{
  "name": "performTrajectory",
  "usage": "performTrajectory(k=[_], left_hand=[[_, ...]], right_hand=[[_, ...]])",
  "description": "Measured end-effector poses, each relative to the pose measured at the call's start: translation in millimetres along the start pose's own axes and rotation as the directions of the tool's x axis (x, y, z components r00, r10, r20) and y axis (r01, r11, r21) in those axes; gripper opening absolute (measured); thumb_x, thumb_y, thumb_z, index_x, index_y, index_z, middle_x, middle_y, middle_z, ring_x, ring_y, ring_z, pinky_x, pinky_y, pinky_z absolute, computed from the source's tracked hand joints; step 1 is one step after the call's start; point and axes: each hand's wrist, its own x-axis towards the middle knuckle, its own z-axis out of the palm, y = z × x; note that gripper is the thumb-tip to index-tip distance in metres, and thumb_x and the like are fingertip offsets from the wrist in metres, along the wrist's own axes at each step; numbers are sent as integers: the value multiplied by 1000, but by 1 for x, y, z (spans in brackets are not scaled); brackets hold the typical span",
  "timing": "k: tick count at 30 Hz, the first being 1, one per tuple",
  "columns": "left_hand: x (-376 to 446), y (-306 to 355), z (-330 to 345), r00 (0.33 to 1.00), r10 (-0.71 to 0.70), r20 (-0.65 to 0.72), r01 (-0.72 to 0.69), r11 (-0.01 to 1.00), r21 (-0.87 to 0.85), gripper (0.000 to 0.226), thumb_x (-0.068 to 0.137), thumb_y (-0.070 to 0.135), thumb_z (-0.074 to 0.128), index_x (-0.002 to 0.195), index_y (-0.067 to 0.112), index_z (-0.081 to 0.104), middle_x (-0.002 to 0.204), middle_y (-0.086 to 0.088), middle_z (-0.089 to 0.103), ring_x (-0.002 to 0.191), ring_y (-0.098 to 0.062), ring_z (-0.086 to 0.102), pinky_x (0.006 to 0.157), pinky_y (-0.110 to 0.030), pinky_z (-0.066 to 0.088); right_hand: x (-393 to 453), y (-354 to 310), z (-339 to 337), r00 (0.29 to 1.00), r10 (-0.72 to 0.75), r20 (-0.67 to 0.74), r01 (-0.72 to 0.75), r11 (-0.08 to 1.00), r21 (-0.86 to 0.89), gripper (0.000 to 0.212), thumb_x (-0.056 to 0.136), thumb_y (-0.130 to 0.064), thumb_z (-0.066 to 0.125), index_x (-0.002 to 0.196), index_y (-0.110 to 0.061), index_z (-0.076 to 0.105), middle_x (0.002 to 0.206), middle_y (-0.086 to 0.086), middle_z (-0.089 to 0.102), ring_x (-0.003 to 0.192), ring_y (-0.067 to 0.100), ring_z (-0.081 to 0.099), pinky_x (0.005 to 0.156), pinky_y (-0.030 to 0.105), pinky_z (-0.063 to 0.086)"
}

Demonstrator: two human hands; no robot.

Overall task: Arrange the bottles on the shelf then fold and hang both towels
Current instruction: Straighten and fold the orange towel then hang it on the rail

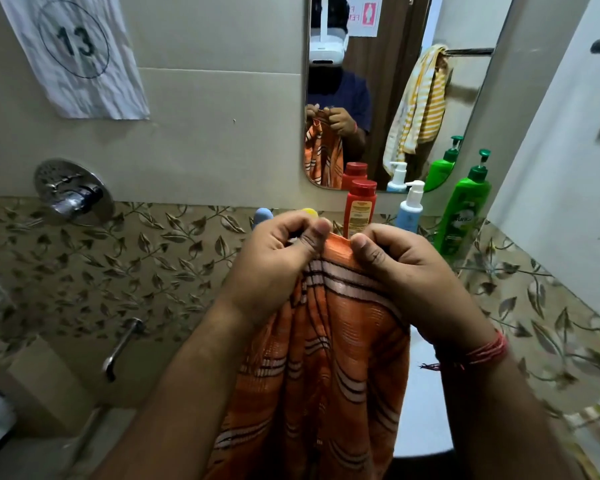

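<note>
Shelf w/ red, blue, green bottles.

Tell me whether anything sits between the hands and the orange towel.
Nothing does. The left hand and the right hand both already pinch the top edge of the orange towel, which hangs down between the forearms.
</note>
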Motion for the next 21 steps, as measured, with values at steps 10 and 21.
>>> performTrajectory(k=[10,21], left_hand=[[1,-17,-46,851,-16,-525,55,997,59,23,94,45,63,79,31,72,71,13,71,67,-3,63,63,-22,50],[-7,9,16,977,-81,197,52,987,152,26,95,41,64,111,22,70,105,2,73,102,-13,70,84,-29,57]], right_hand=[[-19,19,-52,988,92,-127,-85,994,63,32,91,-41,63,72,-14,64,66,-8,58,64,7,55,57,23,43],[-3,-12,-3,1000,-29,-11,27,986,-165,37,94,-41,52,82,-8,65,78,13,63,78,31,60,70,57,48]])
